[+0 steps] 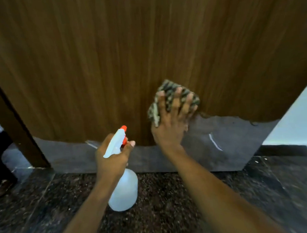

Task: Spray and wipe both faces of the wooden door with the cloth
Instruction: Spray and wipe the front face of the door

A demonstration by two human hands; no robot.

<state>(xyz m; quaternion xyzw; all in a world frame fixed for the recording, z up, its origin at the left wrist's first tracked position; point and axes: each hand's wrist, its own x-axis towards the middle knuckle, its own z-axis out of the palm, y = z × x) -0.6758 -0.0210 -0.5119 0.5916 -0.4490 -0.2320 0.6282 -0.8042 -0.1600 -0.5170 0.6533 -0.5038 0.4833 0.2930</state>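
The brown wooden door (128,55) fills the upper view, its bottom edge just above the floor. My right hand (169,121) presses a patterned dark-and-cream cloth (169,88) flat against the door's lower part, fingers spread over it. My left hand (110,157) grips the neck of a white spray bottle (123,191) with an orange nozzle (123,128), one finger at the trigger. The nozzle points at the door, left of the cloth.
A dark door frame post (16,123) stands at the left. Below the door lies a grey stone threshold (221,144), then a speckled dark granite floor (162,205). A white wall (295,119) shows at the right.
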